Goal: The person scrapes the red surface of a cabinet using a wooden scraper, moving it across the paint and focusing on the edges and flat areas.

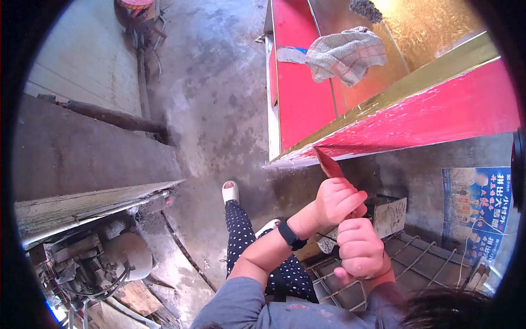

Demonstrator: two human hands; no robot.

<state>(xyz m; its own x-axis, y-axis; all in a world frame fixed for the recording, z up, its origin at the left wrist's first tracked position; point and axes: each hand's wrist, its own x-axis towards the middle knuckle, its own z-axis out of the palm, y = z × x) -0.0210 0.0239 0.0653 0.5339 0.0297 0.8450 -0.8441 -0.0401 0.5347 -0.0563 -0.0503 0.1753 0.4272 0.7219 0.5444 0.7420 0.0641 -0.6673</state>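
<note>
My left hand (pixel 338 202), with a dark watch on its wrist, is closed round a narrow reddish tool with a pointed, blade-like end (pixel 329 163). Its exact kind is hard to make out. The tip reaches the lower edge of a pink-red panel (pixel 416 115) that has a gold border (pixel 394 94) and pale scuffs along it. Just behind the left fist, my right hand (pixel 360 249) is closed in line with it, apparently on the same tool's handle, which the fingers mostly hide.
A grey cloth (pixel 348 55) and a dark sponge-like lump (pixel 366 10) lie on the panelled piece. A metal grid (pixel 405 257) is below my right hand. Machinery (pixel 93 263) stands lower left, beside a concrete ledge (pixel 87 159). A blue poster (pixel 474 214) is at right.
</note>
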